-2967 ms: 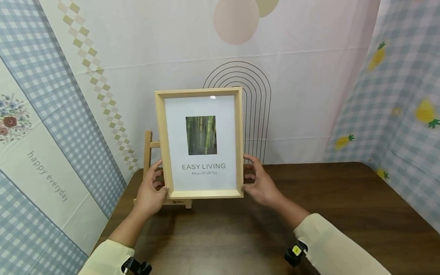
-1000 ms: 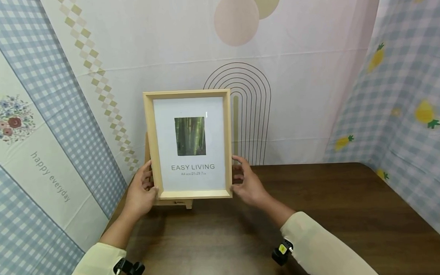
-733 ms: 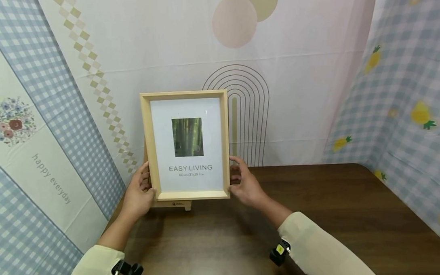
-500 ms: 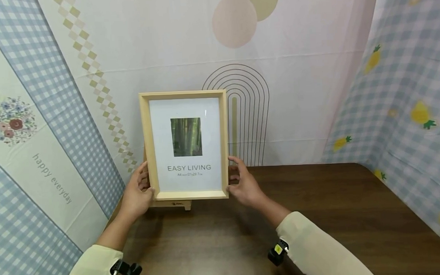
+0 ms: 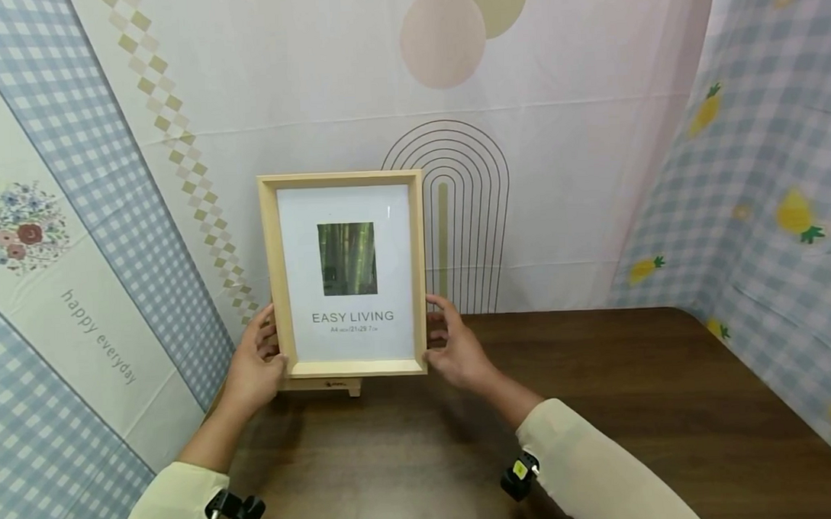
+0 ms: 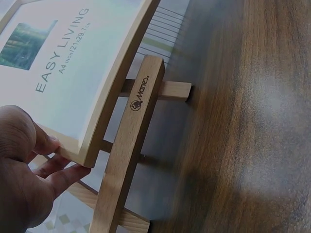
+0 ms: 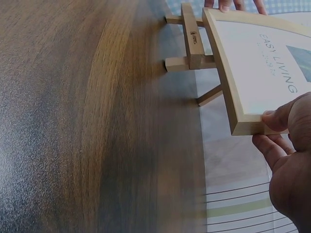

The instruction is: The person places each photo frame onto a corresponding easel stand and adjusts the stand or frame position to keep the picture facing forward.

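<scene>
Left hand (image 5: 253,372) pinching one side of a rectangular pale-wood picture frame (image 5: 344,274), right hand (image 5: 462,356) gripping the other, frame upright between them, light-brown wooden easel (image 6: 129,141) just beyond the left hand, dark-brown wooden worktop (image 5: 599,390) below both.

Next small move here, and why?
Probably ease the picture frame slightly to the person's left: in the head view its right side juts past the easel ledge, while in the left wrist view the ledge runs beyond its lower left corner. The left hand and right hand grip its sides, so both could shift it.
</scene>
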`<state>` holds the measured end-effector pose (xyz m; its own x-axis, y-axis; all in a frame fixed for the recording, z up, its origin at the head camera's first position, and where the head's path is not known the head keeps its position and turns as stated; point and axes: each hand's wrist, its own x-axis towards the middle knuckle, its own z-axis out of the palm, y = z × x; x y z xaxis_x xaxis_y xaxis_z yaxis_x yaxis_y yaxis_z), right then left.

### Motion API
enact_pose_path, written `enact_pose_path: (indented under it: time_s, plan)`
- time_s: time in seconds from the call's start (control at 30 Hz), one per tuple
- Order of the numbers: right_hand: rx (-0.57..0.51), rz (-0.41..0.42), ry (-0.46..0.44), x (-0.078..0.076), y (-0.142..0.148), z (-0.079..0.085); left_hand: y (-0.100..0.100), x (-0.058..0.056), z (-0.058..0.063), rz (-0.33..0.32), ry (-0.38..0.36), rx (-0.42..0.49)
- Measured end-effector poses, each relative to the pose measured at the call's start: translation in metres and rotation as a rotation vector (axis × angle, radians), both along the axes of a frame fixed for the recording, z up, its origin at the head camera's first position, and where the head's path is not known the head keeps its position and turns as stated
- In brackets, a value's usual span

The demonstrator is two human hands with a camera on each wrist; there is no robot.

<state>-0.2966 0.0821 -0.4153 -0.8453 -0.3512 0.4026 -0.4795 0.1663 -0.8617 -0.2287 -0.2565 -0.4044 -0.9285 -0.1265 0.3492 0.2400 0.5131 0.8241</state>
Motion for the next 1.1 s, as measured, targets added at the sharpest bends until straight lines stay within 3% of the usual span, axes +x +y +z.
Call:
enact_pose_path:
  time_s: [0.47, 1.1]
  plan:
    - [0.024, 0.011, 0.006, -0.008, -0.003, 0.001, -0.004, -0.005, -0.002, 0.050, 0.013, -0.036]
    - [-0.004, 0.051, 0.022, -0.016, -0.008, 0.002, -0.005, -0.006, -0.002, 0.087, 0.025, -0.006]
